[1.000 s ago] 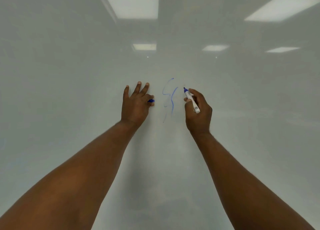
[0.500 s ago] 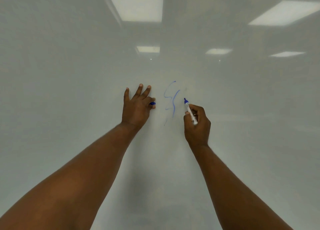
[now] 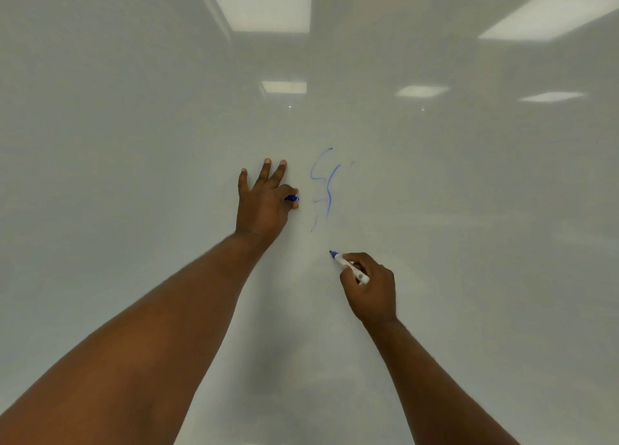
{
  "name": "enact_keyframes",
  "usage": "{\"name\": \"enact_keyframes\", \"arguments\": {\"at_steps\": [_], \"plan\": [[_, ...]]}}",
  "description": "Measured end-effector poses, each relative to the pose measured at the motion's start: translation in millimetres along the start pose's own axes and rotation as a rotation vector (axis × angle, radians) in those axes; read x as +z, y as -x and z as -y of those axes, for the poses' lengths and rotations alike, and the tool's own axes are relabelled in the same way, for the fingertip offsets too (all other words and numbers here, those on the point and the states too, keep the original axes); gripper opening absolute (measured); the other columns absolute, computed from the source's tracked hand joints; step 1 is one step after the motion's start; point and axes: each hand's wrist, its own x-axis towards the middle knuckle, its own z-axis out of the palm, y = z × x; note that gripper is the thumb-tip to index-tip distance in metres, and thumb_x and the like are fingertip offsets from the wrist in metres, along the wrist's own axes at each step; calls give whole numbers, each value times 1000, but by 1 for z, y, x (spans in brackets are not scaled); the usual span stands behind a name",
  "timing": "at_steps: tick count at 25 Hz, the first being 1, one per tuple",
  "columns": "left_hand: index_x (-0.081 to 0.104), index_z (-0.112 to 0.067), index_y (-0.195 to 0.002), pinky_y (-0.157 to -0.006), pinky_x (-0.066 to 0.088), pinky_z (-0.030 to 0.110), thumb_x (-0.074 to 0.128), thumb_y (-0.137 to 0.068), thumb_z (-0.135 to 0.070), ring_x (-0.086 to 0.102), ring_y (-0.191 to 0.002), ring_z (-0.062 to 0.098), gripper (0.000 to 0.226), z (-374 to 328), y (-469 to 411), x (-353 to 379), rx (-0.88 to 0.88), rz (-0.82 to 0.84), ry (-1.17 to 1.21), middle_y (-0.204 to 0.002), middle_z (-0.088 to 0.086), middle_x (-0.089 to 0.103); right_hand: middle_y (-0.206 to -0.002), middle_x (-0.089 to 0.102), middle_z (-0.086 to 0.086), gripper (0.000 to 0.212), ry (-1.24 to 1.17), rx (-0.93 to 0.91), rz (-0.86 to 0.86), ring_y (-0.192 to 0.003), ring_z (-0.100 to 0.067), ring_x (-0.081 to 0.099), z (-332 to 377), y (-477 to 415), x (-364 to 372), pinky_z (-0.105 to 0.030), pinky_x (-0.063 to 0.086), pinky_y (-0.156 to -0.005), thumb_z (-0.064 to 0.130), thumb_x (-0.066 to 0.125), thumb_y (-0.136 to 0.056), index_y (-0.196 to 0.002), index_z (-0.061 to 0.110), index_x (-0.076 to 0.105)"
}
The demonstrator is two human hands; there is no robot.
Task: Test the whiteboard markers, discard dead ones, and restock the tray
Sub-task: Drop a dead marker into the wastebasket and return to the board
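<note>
The marker [image 3: 351, 268] is gripped in the right hand [image 3: 370, 289], its blue cap [image 3: 292, 198] pinched in the left hand [image 3: 263, 203]; the blue strokes [image 3: 326, 190] should be judged before recapping.

The right hand [image 3: 370, 290] drops down the whiteboard [image 3: 469, 210], carrying the blue marker [image 3: 351, 267] from beside the blue scribble [image 3: 326, 190] to a spot below its lower end. The marker's tip now sits apart from the strokes, and its barrel leans further to the left than before.
</note>
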Motion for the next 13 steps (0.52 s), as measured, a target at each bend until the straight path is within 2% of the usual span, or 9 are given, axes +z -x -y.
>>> {"name": "enact_keyframes", "arguments": {"at_steps": [2, 4, 7, 11, 13], "plan": [[73, -30, -102, -118, -1, 55, 67, -91, -25, 27, -147, 20, 13, -3, 15, 2, 48, -3, 5, -148, -1, 49, -90, 70, 13, 23, -44, -49, -30, -82, -5, 67, 0, 3, -1, -25, 54, -74, 14, 64, -88, -106, 24, 74], [74, -28, -100, -119, 3, 54, 73, -86, -22, 43, -136, 19, 15, -8, 36, 9, 103, -16, 19, -129, -2, 63, -98, 70, 11, 22, -54, -103, -55, -90, -7, 68, 1, 4, -2, -25, 53, -80, 16, 67, -91, -111, 22, 74], [75, -22, -102, -120, 7, 43, 77, -83, -19, 57, -116, 17, 20, -13, 70, 23, 82, 39, 84, -103, -4, 69, -107, 72, 11, 24, -35, -97, -31, -99, -6, 67, -3, 10, -1, -29, 54, -88, 20, 69, -94, -118, 22, 73], [75, -19, -106, -113, 16, 36, 75, -85, -21, 61, -114, 17, 21, -14, 103, 32, 29, 119, 109, -104, -1, 73, -108, 72, 9, 32, 90, -91, 8, -96, -11, 64, -18, 27, 4, -34, 52, -88, 19, 68, -92, -124, 22, 70], [76, -19, -106, -107, 17, 31, 75, -85, -22, 62, -111, 16, 21, -15, 115, 33, -1, 137, 117, -103, -2, 73, -108, 72, 8, 31, 131, -107, 33, -98, -11, 63, -26, 36, 5, -29, 46, -92, 21, 68, -91, -121, 22, 71]]}}
